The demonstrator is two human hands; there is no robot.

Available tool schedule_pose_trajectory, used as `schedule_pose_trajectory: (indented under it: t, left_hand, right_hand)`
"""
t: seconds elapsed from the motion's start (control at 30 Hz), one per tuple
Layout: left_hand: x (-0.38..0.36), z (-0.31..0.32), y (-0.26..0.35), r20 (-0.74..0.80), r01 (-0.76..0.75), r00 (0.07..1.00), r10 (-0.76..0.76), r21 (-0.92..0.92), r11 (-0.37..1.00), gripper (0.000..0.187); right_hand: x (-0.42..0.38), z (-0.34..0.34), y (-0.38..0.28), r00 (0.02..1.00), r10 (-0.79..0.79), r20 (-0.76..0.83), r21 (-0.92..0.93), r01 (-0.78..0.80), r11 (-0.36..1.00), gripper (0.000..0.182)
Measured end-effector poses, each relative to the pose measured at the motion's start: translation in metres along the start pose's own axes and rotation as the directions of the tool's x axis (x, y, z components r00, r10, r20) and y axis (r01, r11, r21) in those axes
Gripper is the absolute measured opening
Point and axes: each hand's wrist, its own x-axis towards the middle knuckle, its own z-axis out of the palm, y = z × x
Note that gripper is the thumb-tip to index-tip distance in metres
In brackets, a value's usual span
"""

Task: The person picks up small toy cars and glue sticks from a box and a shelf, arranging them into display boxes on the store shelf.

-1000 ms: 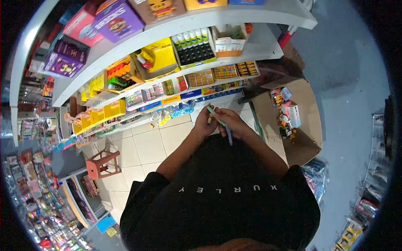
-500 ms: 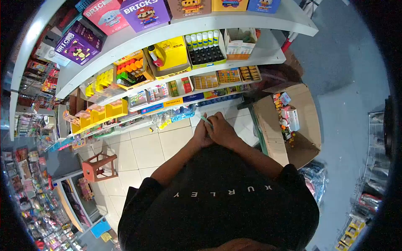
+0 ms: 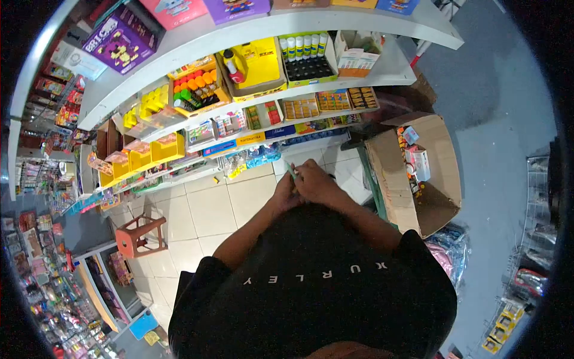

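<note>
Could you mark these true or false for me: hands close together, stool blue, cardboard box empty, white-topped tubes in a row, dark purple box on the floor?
1. The left hand and right hand are close together at a thin pale green item. True.
2. The stool is blue. False: the stool is reddish-brown.
3. The open cardboard box is empty. False: the cardboard box has small colorful items in it.
4. White-topped tubes stand in a row on a shelf. True.
5. The dark purple box is on the floor. False: the dark purple box is on a shelf.
</note>
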Motion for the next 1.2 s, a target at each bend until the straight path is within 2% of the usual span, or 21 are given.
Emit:
schedule_pose_trajectory:
  t: [0.03, 0.13, 0.17, 0.27, 0.37, 0.47, 0.5, 0.6, 0.63, 0.73, 0.77, 0.8, 0.87, 0.9, 1.0, 1.03, 1.13, 1.17, 1.2]
  left_hand:
    - [-0.009, 0.019, 0.003, -0.013, -0.029, 0.999, 0.030, 0.032, 0.999, 0.050]
    - [-0.001, 0.020, 0.009, -0.009, -0.041, 0.999, 0.041, -0.032, 0.999, 0.043]
    - [0.002, 0.021, 0.012, 0.026, -0.037, 0.999, 0.038, -0.049, 0.998, 0.043]
    - [0.016, 0.018, 0.018, 0.137, -0.019, 0.990, 0.031, -0.087, 0.996, 0.042]
    - [0.009, 0.062, 0.025, 0.053, -0.081, 0.995, 0.086, -0.090, 0.993, 0.039]
    - [0.041, 0.041, 0.025, 0.082, -0.123, 0.987, 0.136, -0.142, 0.982, 0.036]
    - [0.032, 0.060, 0.026, -0.054, -0.130, 0.991, 0.124, -0.123, 0.984, 0.033]
    - [0.039, 0.060, 0.029, 0.094, -0.163, 0.979, 0.181, -0.176, 0.971, 0.035]
    - [0.040, 0.059, 0.031, 0.149, -0.149, 0.972, 0.184, -0.216, 0.965, 0.036]
    - [0.041, 0.058, 0.032, 0.187, -0.189, 0.951, 0.247, -0.280, 0.941, 0.033]
    - [0.039, 0.058, 0.032, 0.104, -0.222, 0.960, 0.259, -0.277, 0.935, 0.031]
    - [0.035, 0.059, 0.032, 0.167, -0.213, 0.947, 0.274, -0.309, 0.927, 0.031]
    - [0.030, 0.059, 0.030, 0.141, -0.234, 0.946, 0.291, -0.326, 0.916, 0.031]
    - [0.026, 0.060, 0.030, 0.144, -0.242, 0.943, 0.299, -0.316, 0.917, 0.033]
    - [0.017, 0.052, 0.025, 0.085, -0.267, 0.945, 0.315, -0.354, 0.896, 0.033]
    - [0.015, 0.050, 0.023, 0.076, -0.277, 0.943, 0.324, -0.363, 0.890, 0.033]
    - [0.008, 0.048, 0.015, 0.052, -0.301, 0.937, 0.346, -0.386, 0.872, 0.033]
    - [0.008, 0.047, 0.014, 0.057, -0.304, 0.935, 0.351, -0.385, 0.872, 0.033]
    - [0.008, 0.046, 0.012, 0.062, -0.307, 0.932, 0.356, -0.384, 0.871, 0.032]
  right_hand:
    - [-0.005, -0.016, -0.015, 0.999, 0.041, 0.001, 0.064, -0.041, 0.997, 0.042]
    - [-0.001, -0.031, -0.013, 0.999, -0.025, -0.024, 0.110, 0.028, 0.994, 0.043]
    - [-0.001, -0.040, -0.014, 1.000, -0.003, -0.008, 0.161, 0.004, 0.987, 0.044]
    - [-0.007, -0.055, -0.012, 0.990, -0.036, -0.136, 0.166, 0.059, 0.984, 0.042]
    - [-0.012, -0.075, -0.004, 0.965, -0.111, -0.236, 0.179, 0.156, 0.971, 0.035]
    - [-0.013, -0.103, 0.008, 0.977, -0.093, -0.191, 0.226, 0.136, 0.965, 0.026]
    - [-0.008, -0.105, 0.024, 0.973, -0.083, -0.215, 0.284, 0.144, 0.948, 0.025]
    - [-0.003, -0.126, 0.052, 0.960, -0.033, -0.279, 0.457, 0.163, 0.875, 0.036]
    - [-0.004, -0.133, 0.054, 0.962, 0.085, -0.259, 0.658, 0.111, 0.745, 0.040]
    - [-0.006, -0.169, 0.062, 0.929, 0.109, -0.354, 0.695, 0.183, 0.696, 0.032]
    - [-0.006, -0.180, 0.062, 0.895, 0.103, -0.434, 0.709, 0.268, 0.652, 0.021]
    - [-0.008, -0.194, 0.058, 0.865, 0.058, -0.499, 0.658, 0.334, 0.675, 0.021]
    - [-0.009, -0.218, 0.052, 0.788, -0.040, -0.614, 0.540, 0.456, 0.708, 0.023]
    - [-0.007, -0.225, 0.052, 0.750, -0.057, -0.659, 0.586, 0.559, 0.587, 0.021]
    - [-0.007, -0.253, 0.038, 0.514, -0.192, -0.836, 0.295, 0.715, 0.634, 0.020]
    - [-0.005, -0.264, 0.027, 0.364, -0.255, -0.896, 0.063, 0.672, 0.738, 0.020]
    - [0.008, -0.286, 0.018, 0.296, -0.385, -0.874, -0.179, 0.540, 0.822, 0.019]
    - [0.017, -0.290, 0.018, 0.288, -0.418, -0.862, -0.233, 0.507, 0.830, 0.025]
    - [0.027, -0.294, 0.018, 0.383, -0.384, -0.840, -0.166, 0.491, 0.855, 0.027]
